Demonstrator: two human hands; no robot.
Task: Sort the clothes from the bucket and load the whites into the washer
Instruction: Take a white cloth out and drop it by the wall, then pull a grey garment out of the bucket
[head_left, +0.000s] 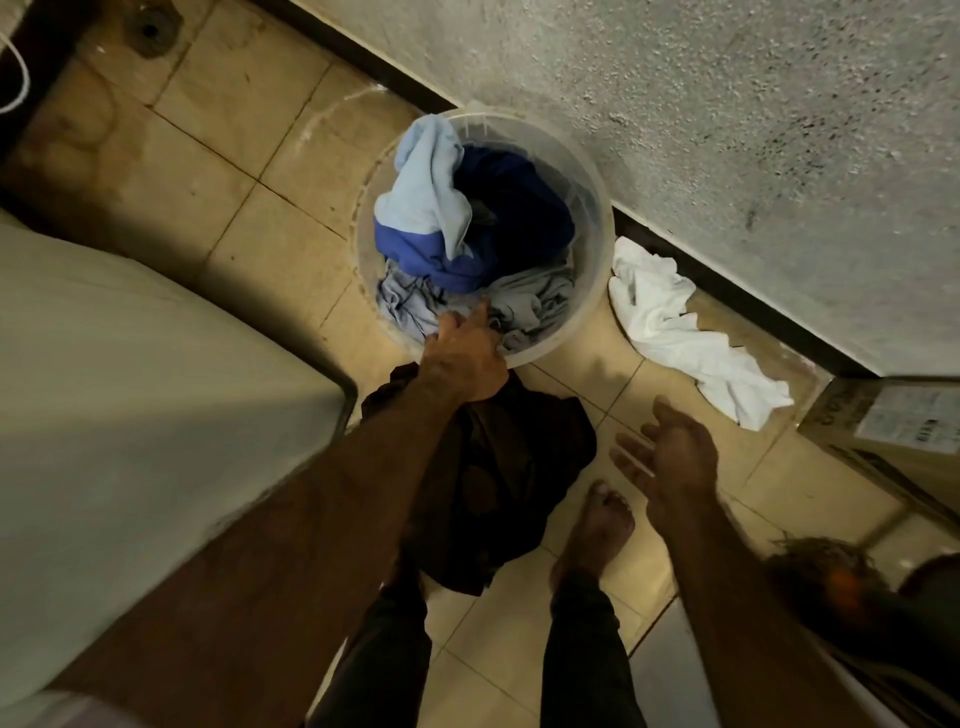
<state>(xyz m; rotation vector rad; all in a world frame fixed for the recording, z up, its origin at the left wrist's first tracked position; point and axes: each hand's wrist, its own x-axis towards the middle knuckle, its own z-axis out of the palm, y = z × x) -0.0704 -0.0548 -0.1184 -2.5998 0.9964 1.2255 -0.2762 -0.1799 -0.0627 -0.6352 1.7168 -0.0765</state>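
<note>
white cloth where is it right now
In the head view the white cloth lies crumpled on the floor right of the bucket, along the foot of the wall, between the bucket and a cardboard box.

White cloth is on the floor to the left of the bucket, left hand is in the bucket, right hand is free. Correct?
Not quite. The head view shows the white cloth on the floor to the right of the bucket, along the wall. The rest holds: the left hand is in the bucket and the right hand is free.

Beige tiled floor (249, 171), rough grey wall (727, 104).
</note>
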